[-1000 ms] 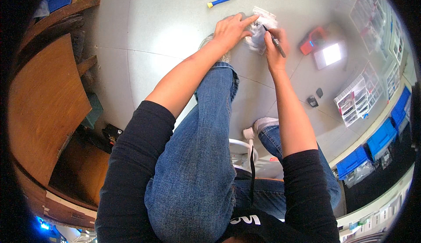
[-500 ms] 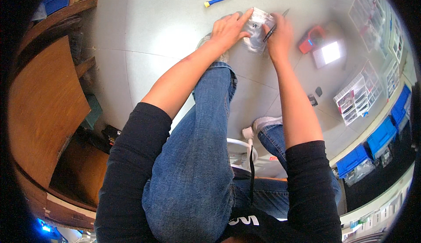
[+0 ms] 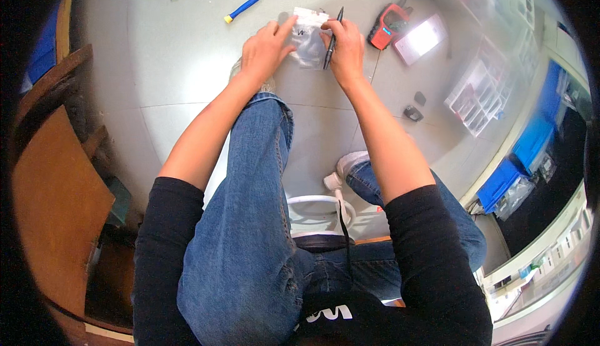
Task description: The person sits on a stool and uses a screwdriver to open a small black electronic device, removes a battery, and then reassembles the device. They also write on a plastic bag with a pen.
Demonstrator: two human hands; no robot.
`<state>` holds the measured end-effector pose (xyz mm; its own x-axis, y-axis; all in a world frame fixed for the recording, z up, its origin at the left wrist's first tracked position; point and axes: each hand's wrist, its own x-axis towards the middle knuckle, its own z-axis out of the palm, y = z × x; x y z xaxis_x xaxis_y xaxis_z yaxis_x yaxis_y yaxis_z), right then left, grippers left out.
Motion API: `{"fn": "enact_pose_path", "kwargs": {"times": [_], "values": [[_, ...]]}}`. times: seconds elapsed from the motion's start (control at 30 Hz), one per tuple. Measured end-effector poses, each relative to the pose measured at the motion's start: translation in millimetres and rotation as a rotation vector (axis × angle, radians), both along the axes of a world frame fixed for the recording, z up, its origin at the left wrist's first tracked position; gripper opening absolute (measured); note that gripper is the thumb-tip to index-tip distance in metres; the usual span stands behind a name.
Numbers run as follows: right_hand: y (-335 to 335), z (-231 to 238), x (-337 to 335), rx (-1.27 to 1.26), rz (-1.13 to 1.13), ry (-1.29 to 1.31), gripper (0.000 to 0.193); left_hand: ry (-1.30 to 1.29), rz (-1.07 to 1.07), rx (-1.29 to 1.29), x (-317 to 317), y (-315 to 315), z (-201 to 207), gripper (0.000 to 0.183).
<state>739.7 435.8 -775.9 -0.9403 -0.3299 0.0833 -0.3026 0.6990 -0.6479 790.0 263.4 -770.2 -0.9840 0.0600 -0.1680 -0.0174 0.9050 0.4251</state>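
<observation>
A small clear zip bag [image 3: 307,49] with a black handwritten mark lies on the grey surface between my hands. My left hand [image 3: 265,51] rests at its left side, index finger and thumb spread apart at the bag's edge. In my right hand [image 3: 347,49] is a black marker pen [image 3: 329,54], gripped nearly upright at the bag's right side. The fingertips of that hand reach the bag's upper right edge. What the bag contains, if anything, I cannot make out.
A blue screwdriver [image 3: 247,7] with a yellow end lies beyond my left hand. To the right are a red-and-black device [image 3: 387,26], a lit white panel [image 3: 417,39], two small dark pieces [image 3: 413,113] and a compartment box [image 3: 480,90]. Blue bins [image 3: 500,187] line the right side.
The whole view has shifted, so things appear farther left. The pen has turned more upright, and my right hand's fingertips are now at the bag's upper right edge. My left hand stays beside the bag.
</observation>
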Motion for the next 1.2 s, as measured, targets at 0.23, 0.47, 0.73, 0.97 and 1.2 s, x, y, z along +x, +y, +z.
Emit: {"fn": "enact_pose_path", "kwargs": {"times": [0.23,0.47,0.73,0.97,1.2], "values": [[33,-2,62,0.003,-0.070,-0.104,0.023,0.226,-0.331,-0.240,24,17,-19,0.046],[39,6,84,-0.066,-0.121,-0.188,0.023,0.242,-0.424,-0.093,30,17,-17,0.027],[23,19,85,-0.280,-0.152,-0.318,0.018,0.171,-0.128,0.088,26,11,-13,0.035],[6,21,76,-0.404,-0.271,-0.427,0.015,-0.017,-0.162,-0.050,20,10,-7,0.061],[-8,16,75,-0.409,-0.228,-0.360,0.015,0.017,-0.037,-0.234,19,17,-5,0.071]]}}
